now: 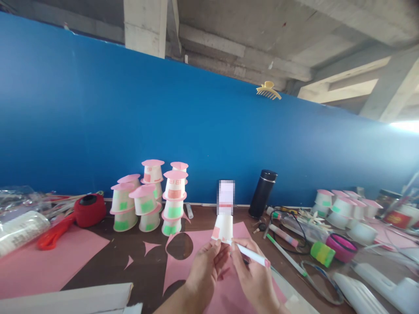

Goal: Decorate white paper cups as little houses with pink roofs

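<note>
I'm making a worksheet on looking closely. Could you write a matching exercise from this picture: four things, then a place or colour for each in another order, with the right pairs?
Things:
1. Pen
2. Hair clip
3. Held cup
4. Bottle

Places or colours:
A. In the left hand
B. Black with a silvery band
C. In the right hand
D. At the top edge of the blue partition

Pairs: 1-C, 2-D, 3-A, 4-B

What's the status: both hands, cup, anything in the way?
Left hand holding white cup near its wide end. Right hand gripping marker, far end at the cup. Pink paper below; nothing seen blocking either hand.
</note>
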Motion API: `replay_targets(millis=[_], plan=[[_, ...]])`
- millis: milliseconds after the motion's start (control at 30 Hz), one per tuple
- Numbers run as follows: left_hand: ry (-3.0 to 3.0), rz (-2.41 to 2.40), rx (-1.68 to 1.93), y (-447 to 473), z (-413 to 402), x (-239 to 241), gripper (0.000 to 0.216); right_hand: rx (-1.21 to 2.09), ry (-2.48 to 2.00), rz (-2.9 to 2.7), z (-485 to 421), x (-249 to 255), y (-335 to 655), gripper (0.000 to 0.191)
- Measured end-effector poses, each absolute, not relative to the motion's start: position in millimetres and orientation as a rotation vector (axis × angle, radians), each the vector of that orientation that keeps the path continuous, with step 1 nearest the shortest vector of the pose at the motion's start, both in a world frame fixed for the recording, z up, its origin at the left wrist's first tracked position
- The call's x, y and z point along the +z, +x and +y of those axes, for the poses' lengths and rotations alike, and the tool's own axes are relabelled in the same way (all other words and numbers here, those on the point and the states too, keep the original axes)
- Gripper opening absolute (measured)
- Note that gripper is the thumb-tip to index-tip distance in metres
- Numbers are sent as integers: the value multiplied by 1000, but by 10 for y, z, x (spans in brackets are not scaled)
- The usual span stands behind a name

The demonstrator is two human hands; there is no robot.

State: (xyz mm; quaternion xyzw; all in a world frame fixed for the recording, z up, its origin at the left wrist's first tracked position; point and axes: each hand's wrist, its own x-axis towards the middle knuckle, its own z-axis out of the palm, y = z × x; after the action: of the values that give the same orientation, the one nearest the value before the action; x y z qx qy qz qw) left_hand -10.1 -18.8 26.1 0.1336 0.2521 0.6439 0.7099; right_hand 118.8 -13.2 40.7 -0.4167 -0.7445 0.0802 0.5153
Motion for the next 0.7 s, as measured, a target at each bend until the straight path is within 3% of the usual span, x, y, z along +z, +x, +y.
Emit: replay_targets(millis=[700], plan=[[339, 566, 1408, -101, -184, 224, 15, 217, -1046, -1795, -113, 414, 1193, 16]])
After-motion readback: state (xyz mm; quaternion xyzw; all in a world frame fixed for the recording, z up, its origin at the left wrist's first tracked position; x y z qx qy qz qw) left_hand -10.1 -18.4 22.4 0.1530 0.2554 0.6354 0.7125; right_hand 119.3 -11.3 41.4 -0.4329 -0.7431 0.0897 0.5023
